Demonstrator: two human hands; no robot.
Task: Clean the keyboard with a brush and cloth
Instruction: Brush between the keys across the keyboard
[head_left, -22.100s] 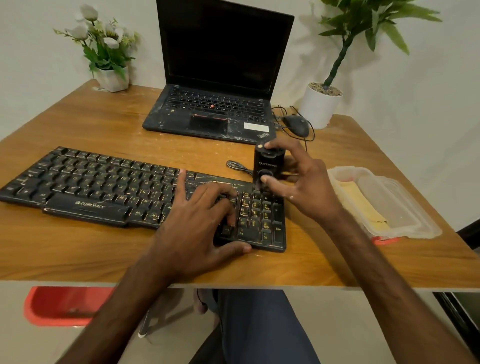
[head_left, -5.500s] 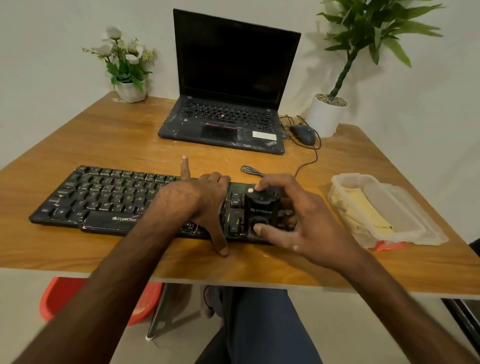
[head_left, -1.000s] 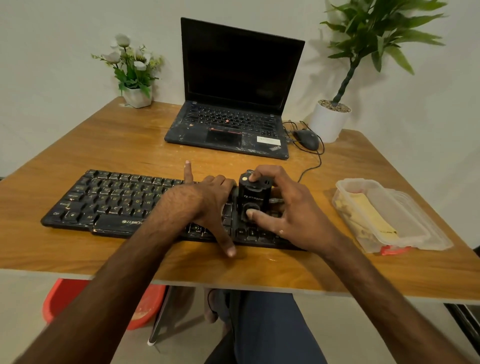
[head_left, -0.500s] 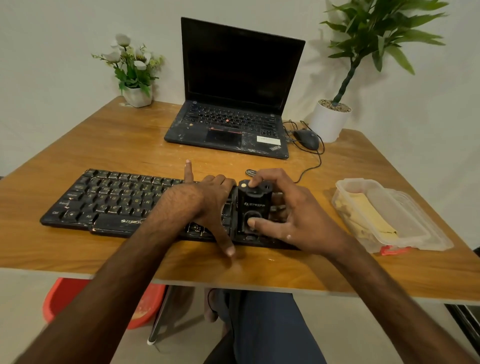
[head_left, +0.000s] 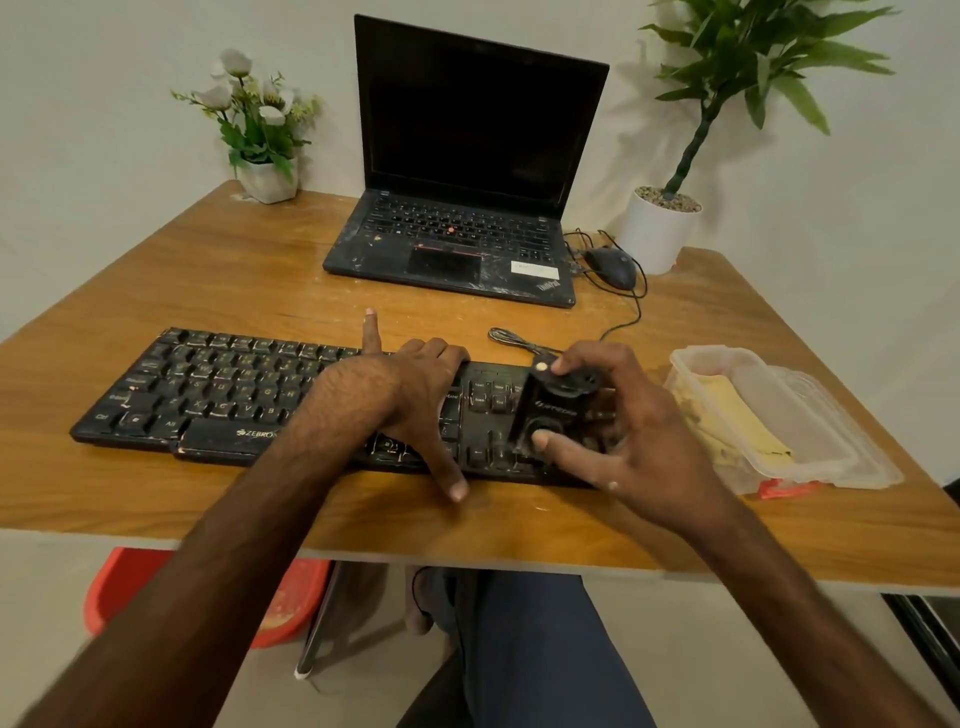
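A dusty black keyboard (head_left: 218, 395) lies across the near part of the wooden table (head_left: 234, 270). My left hand (head_left: 410, 395) rests flat on its right-middle keys, thumb over the front edge and index finger pointing away. My right hand (head_left: 618, 436) grips a small black brush device (head_left: 550, 410), which stands on the keypad at the keyboard's right end, tilted. My thumb is on its front and my index finger on its top. A yellow cloth (head_left: 737, 415) lies in a clear plastic container (head_left: 810, 415) to the right.
An open black laptop (head_left: 467, 197) stands behind the keyboard, with a black mouse (head_left: 613, 266) and its cable to its right. A white flower pot (head_left: 267, 179) sits at the back left and a potted plant (head_left: 657, 228) at the back right. A red stool (head_left: 208, 597) shows under the table.
My right hand has slid the black brush device to the right along the keyboard's right end. My left hand has stayed in the same spot on the keys.
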